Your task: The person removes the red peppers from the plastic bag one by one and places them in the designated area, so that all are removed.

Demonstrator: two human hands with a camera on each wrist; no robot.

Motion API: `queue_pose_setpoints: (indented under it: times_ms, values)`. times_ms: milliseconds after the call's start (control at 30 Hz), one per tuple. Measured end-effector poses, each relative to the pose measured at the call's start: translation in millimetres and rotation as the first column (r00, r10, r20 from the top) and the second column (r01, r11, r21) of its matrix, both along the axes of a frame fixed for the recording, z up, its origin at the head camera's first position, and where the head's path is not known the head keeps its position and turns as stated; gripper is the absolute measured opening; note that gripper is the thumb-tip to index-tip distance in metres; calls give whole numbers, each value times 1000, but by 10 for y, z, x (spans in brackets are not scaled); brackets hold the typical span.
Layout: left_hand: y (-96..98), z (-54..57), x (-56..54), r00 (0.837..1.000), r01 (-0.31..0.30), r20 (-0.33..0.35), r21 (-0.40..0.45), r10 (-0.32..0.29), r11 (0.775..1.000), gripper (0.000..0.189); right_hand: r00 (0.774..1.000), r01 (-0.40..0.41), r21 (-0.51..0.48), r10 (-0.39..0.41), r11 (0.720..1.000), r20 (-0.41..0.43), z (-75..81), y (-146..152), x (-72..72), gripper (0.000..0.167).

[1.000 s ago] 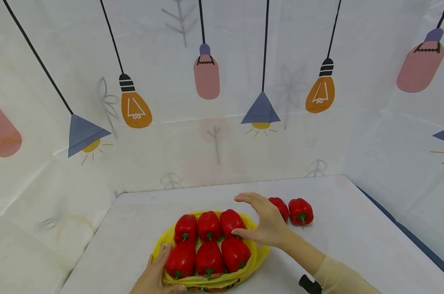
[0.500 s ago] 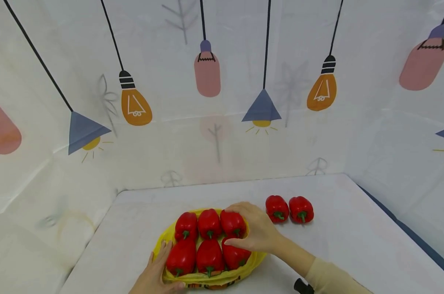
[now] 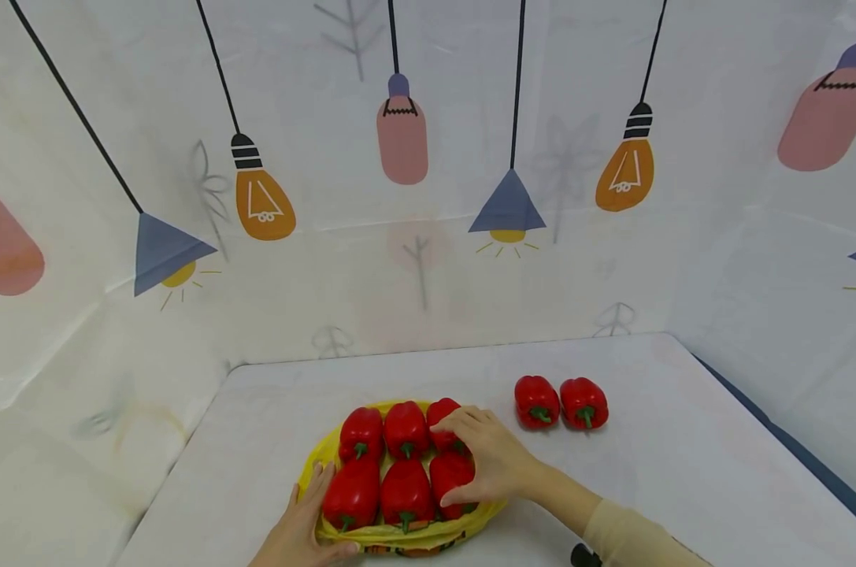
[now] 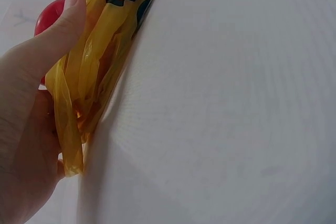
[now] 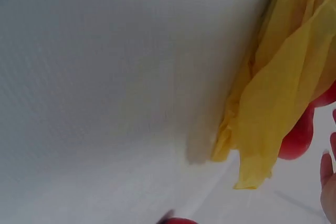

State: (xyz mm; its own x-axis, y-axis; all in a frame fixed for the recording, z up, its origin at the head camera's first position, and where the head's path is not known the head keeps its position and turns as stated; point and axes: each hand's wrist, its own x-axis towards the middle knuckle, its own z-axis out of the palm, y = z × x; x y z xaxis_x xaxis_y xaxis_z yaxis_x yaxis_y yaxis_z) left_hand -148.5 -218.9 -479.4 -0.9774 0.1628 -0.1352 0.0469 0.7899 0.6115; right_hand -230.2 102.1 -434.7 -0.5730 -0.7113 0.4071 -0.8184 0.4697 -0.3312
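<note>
Several red bell peppers (image 3: 406,492) sit in two rows inside a yellow plastic bag (image 3: 428,539) with its edge spread round them. My left hand (image 3: 296,520) rests against the bag's left end, thumb along the front side and fingers along the left, as the left wrist view also shows. My right hand (image 3: 494,457) spans the right-hand peppers, fingers spread over the back right one and thumb by the front right pepper (image 3: 450,476). In the right wrist view its fingertips (image 5: 326,166) appear apart from the peppers. Part of the bag's right side is hidden by this hand.
Two more red bell peppers, a left one (image 3: 537,402) and a right one (image 3: 583,403), lie side by side on the white table (image 3: 683,472), behind and right of the bag. A white sheet (image 3: 428,299) printed with lamps hangs behind the table.
My right hand has come down from above the back right of the bag toward the front, over the right-hand peppers. It uncovered the left loose pepper. My left hand stays in place.
</note>
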Motion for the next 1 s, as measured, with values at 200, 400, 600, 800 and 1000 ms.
queue_pose_setpoints:
  times_ms: [200, 400, 600, 800, 1000]
  values:
    - [0, 1, 8, 1000, -3, -9, -11, 3, 1000, 116, 999, -44, 62, 44, 997, 5, -55, -8, -32, 79]
    - [4, -3, 2, 1000, -4, 1, -2, 4, 1000, 115, 997, -73, 149, 74, 986, -1, -114, -3, -41, 76]
    - [3, -4, -3, 1000, 3, -9, 0, -3, 1000, 115, 997, -80, 216, 80, 973, 10, -133, -5, -40, 76]
    - [9, 1, -9, 1000, 4, -3, 2, -4, 1000, 115, 995, -97, 256, 94, 962, 23, -152, -7, -52, 78]
    - [1, -13, -7, 1000, 24, -19, 5, -24, 1000, 113, 993, -111, 232, 116, 966, -7, -159, -19, -44, 81]
